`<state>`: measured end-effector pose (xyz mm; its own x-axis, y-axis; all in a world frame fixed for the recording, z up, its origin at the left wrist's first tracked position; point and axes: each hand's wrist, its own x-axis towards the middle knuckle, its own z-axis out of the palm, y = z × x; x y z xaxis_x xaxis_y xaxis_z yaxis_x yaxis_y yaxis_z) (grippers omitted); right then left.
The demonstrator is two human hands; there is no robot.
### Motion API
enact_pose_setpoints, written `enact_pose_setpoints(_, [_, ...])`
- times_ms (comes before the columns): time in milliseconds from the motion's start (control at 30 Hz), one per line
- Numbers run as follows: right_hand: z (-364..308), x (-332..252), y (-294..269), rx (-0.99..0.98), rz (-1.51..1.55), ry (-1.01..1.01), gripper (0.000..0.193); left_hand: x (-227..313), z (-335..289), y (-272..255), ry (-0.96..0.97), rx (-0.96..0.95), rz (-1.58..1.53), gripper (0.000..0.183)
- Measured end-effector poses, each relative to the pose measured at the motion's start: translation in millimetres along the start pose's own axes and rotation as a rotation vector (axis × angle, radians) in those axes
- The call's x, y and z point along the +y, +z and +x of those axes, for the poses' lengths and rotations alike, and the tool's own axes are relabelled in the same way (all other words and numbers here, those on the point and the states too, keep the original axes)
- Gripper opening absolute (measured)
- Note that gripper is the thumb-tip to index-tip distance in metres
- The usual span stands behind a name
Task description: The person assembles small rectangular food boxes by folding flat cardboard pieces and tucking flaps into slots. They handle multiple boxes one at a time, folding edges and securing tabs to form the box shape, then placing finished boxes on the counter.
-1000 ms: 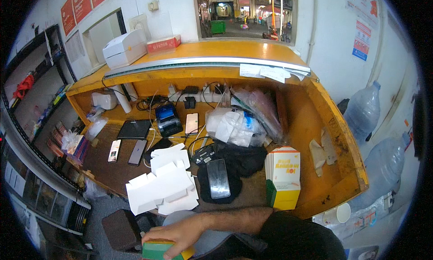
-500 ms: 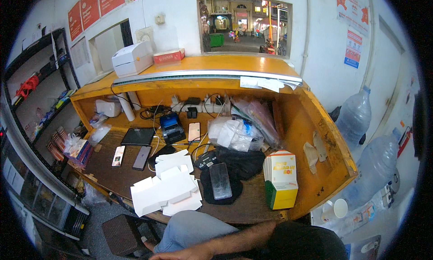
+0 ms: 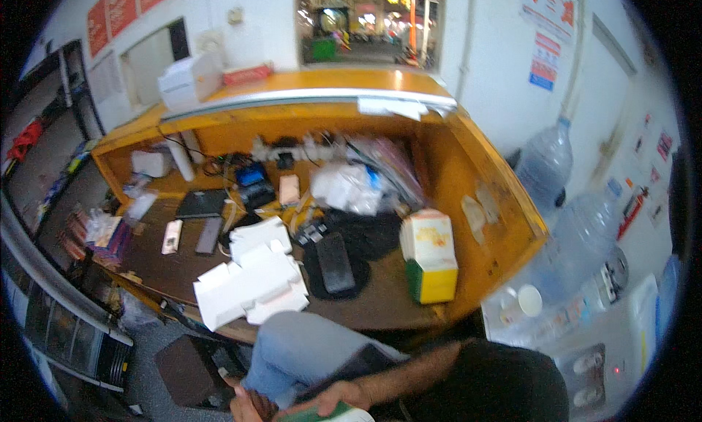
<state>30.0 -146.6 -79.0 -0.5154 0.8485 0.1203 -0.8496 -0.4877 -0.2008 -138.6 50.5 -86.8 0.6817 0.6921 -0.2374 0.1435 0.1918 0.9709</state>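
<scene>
At the bottom edge my right hand [image 3: 340,396] is closed on a green-and-white carton [image 3: 314,413], mostly cut off by the picture's edge. Just left of it is my left hand [image 3: 250,406], its fingers smeared by motion. A stack of folded cartons [image 3: 430,257] in white, yellow and green stands at the desk's right. Flattened white cartons [image 3: 252,283] lie in a loose pile at the desk's front. To their right, a dark phone [image 3: 336,263] rests on black cloth [image 3: 376,235].
Farther back are a tablet [image 3: 201,203], a card reader [image 3: 254,186], plastic bags [image 3: 347,188] and cables. A printer [image 3: 190,80] sits on the upper shelf. On the right are large water bottles [image 3: 545,166] and a white cup [image 3: 529,300]; a dark stool [image 3: 186,374] is lower left.
The view has shifted, so the desk appears farther left and higher. My right hand now holds the green-and-white carton, and my left hand has come into view.
</scene>
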Motion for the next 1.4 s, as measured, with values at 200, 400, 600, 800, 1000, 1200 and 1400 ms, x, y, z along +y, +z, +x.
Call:
enact_pose_setpoints(200, [-38, -14, 34, 0.289, 0.019, -0.274, 0.06, 27, 36, 54, 0.025, 0.017, -0.711, 0.068])
enact_pose_setpoints(400, [-133, -53, 128, 1.306, -1.829, -1.391, 0.074, 33, 29, 67, 0.197, 0.177, -0.873, 0.068])
enact_pose_setpoints(600, [-188, -42, 102, 2.526, -2.429, -0.057, 0.07, -27, 23, 82, 0.109, 0.129, -0.669, 0.056])
enact_pose_setpoints(800, [-215, -110, 57, 2.443, -2.179, -0.109, 0.051, -101, 24, 89, 0.034, 0.189, -0.609, 0.046])
enact_pose_setpoints(1000, [-273, -202, 15, 2.401, -1.643, 0.428, 0.068, -180, 25, 111, -0.042, 0.209, -0.687, 0.03])
enact_pose_setpoints(1200, [-306, -232, -14, 2.152, -1.369, 0.443, 0.087, -188, 25, 105, -0.095, 0.182, -0.696, 0.03])
enact_pose_setpoints(1400, [-285, -278, -24, 2.133, -1.518, 0.884, 0.107, -192, 26, 94, -0.107, 0.155, -0.707, 0.031])
